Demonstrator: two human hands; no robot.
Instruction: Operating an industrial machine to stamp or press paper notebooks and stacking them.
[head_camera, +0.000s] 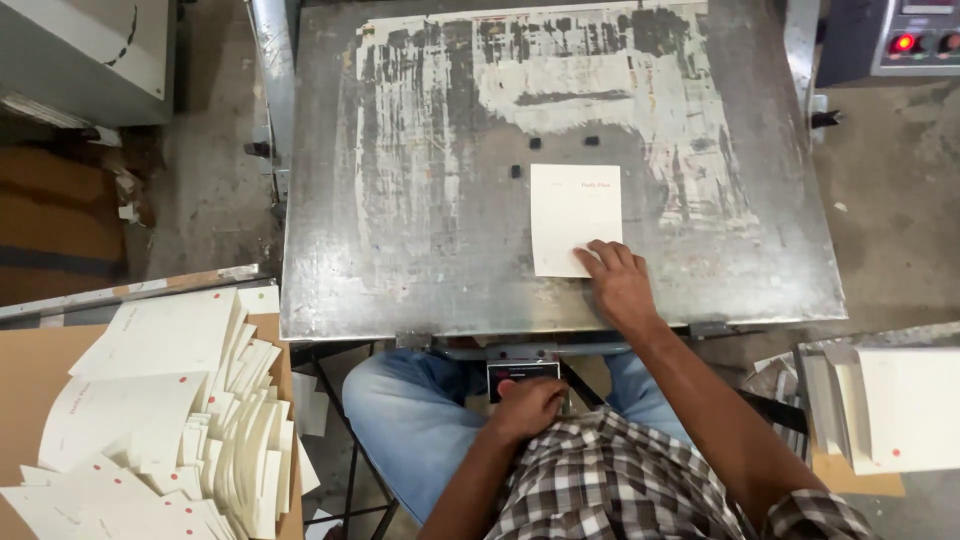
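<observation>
Your right hand presses flat, holding nothing, on the white card on the metal surface, placing it, while your left hand rests curled at the switch box; next, pull your fingers clear

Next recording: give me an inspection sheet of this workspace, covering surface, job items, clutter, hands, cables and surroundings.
Surface: worn grey metal plate, paint scraped and patchy, with small black stops set in it.
Job's things: one cream sheet lying flat against the stops; small control box under the plate's front edge.
Clutter: fanned pile of cream sheets on cardboard at the left; second stack at the right.
Hands: right hand with fingers on the sheet's lower right corner; left hand on the control box.
Cables: nothing seen.
Surroundings: concrete floor; panel with red lamp at top right.
</observation>
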